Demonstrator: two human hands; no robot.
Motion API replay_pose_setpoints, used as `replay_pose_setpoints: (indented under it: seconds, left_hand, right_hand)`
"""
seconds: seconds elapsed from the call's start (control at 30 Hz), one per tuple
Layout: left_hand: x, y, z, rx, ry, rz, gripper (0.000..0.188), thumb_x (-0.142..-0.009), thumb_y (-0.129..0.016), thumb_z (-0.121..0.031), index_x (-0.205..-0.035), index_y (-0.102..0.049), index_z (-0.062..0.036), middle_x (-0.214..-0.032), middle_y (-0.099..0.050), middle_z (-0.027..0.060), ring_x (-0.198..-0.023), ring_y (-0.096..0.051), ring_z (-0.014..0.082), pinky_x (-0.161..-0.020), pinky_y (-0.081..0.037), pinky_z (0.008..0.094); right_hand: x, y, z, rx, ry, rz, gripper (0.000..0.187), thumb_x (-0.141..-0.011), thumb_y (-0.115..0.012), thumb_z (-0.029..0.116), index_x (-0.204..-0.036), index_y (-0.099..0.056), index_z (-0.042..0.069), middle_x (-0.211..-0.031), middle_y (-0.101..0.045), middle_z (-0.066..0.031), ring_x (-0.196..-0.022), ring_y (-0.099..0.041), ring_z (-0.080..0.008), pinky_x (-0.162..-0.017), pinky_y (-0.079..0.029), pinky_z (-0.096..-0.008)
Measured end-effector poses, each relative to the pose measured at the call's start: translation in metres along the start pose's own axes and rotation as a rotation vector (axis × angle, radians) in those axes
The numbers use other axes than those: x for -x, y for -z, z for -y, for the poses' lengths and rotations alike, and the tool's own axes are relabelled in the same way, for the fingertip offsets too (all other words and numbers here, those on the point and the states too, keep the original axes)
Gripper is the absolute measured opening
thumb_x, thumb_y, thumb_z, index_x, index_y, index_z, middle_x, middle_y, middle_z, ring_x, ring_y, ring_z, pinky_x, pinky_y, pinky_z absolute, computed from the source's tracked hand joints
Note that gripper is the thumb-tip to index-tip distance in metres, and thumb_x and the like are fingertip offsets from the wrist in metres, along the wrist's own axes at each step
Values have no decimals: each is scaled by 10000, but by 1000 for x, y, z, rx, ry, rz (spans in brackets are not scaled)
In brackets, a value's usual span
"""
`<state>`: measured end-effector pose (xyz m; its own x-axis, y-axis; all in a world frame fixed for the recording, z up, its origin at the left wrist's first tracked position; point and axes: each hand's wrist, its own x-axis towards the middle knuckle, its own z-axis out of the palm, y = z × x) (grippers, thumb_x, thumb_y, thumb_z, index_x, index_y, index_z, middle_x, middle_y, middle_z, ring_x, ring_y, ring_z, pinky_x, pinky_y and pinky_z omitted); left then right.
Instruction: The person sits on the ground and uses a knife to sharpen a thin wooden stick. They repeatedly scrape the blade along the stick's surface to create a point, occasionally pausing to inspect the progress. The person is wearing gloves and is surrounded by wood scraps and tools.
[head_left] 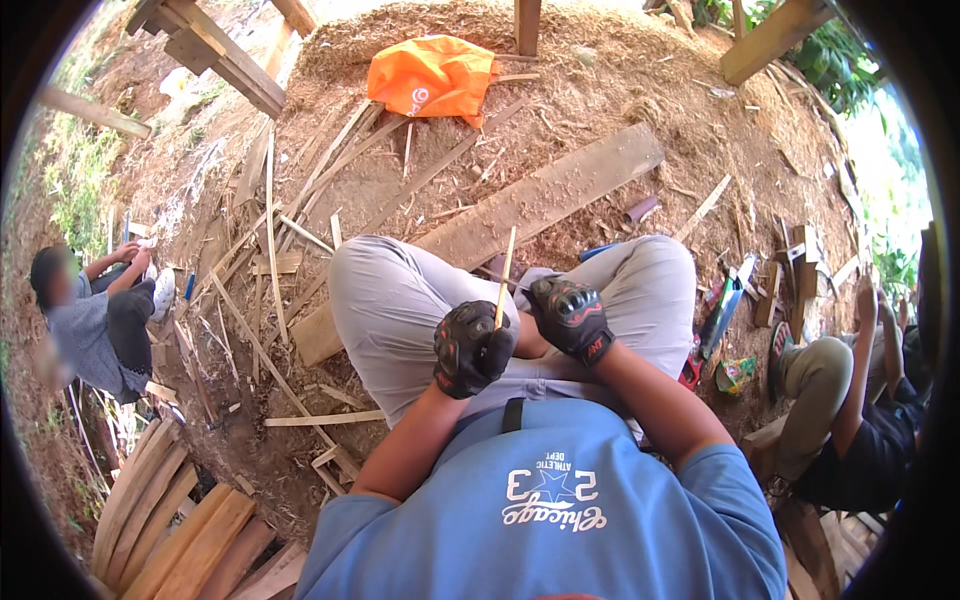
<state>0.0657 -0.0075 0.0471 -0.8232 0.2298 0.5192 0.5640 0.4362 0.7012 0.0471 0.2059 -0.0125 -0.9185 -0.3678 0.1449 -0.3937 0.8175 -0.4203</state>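
Observation:
My left hand (470, 350), in a black work glove, is closed around a thin wooden stick (507, 265). The stick points up and away from me, above my crossed legs. Close by on the right, my right hand (570, 315) wears a matching glove with red markings. Its fingers are curled, and whatever they grip is hidden. A small dark shape shows near the stick, too unclear to name. Beyond my knees a long wide wooden plank (560, 195) lies slantwise on the ground, scattered with shavings.
An orange bag (430, 78) lies ahead. Wood strips (270, 240) litter the left side. A saw (725, 310) and a green packet (735, 375) lie at right. One person (95, 310) sits left, another (860, 400) right. Boards (190, 540) are stacked at lower left.

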Motion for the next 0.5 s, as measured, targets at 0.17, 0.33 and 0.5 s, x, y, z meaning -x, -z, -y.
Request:
replay_pose_setpoints:
  seconds: [0.17, 0.33, 0.5]
  left_hand:
    - [12, 0, 0, 2, 14, 60, 145, -944, -688, -187, -884, -686, -55, -885, -699, 161, -792, -686, 370, -711, -561, 470]
    - [18, -1, 9, -42, -40, 36, 133, -941, -698, -173, -895, -680, -49, -901, -708, 161, -814, -699, 368, -731, -580, 470]
    - [20, 1, 12, -19, -21, 39, 126, -940, -701, -168, -920, -676, -46, -906, -709, 162, -800, -698, 372, -729, -583, 474]
  right_hand:
    - [-6, -19, -22, 57, -127, 2, 132, -940, -623, 239, -876, -685, 142, -723, -683, -105, -669, -696, -319, -608, -544, -476]
    - [5, -36, -22, 106, -90, -49, 113, -914, -597, 197, -857, -673, 136, -704, -673, -97, -640, -691, -277, -557, -534, -433]
    - [-11, -3, 9, 11, -42, 21, 165, -917, -572, 212, -919, -715, 130, -804, -741, -128, -747, -746, -311, -646, -578, -451]
